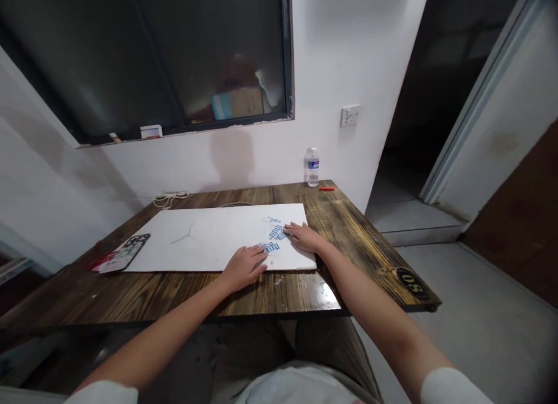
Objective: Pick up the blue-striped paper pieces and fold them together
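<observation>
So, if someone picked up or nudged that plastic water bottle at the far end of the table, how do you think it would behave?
The clear plastic bottle is tall on a narrow base, so a high push would probably tip it. Its thin-looking wall would likely dent if squeezed. Once down, its round body might roll across the wooden table.

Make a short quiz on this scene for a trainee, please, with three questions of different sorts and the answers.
1. Which hand is nearer to the phone, the left hand or the right hand?
2. True or false: the bottle stands on the board.
3. What colour, besides white, are the pieces between the hands?

Key:
1. The left hand.
2. False: it stands on the table, beyond the board.
3. Blue.
</observation>
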`<action>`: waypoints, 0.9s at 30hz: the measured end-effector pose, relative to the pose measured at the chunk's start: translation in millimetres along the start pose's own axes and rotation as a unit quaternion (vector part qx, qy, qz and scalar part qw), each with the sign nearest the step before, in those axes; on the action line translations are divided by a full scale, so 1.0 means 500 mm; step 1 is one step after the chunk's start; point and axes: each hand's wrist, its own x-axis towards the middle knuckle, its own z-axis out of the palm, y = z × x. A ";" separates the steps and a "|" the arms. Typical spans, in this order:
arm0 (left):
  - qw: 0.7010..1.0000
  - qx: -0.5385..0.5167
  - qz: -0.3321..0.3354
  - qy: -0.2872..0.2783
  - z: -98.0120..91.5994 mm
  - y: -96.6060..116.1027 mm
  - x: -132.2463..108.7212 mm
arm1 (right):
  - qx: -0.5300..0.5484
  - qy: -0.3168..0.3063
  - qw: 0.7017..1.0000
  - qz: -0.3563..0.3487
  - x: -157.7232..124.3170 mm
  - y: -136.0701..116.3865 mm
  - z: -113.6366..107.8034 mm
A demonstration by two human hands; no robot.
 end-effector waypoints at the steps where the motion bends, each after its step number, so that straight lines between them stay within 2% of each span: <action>1: 1.000 -0.002 -0.013 -0.004 0.001 0.003 -0.018 | 0.004 -0.012 1.000 -0.011 -0.001 -0.005 -0.002; 4: 0.997 0.006 -0.064 -0.033 0.006 0.008 -0.041 | 0.021 -0.052 0.998 -0.043 -0.005 -0.024 -0.008; 7: 0.991 0.015 -0.114 -0.061 0.010 -0.002 -0.021 | 0.035 -0.080 0.994 -0.072 -0.009 -0.044 -0.009; 13: 0.981 -0.011 -0.161 -0.109 0.027 -0.050 0.075 | 0.061 -0.099 0.985 -0.129 -0.010 -0.070 -0.002; 18: 0.978 -0.077 -0.162 -0.103 0.028 -0.078 0.164 | 0.103 -0.081 0.980 -0.150 -0.007 -0.079 0.005; 20: 0.976 -0.095 -0.171 -0.099 0.023 -0.076 0.202 | 0.115 -0.046 0.981 -0.146 -0.003 -0.074 0.005; 23: 0.979 -0.096 -0.162 -0.071 0.020 -0.059 0.257 | 0.126 0.059 0.984 -0.108 0.004 -0.056 0.002; 27: 0.983 -0.088 -0.117 -0.113 0.029 -0.018 0.293 | 0.140 0.185 0.973 -0.014 0.005 -0.028 -0.008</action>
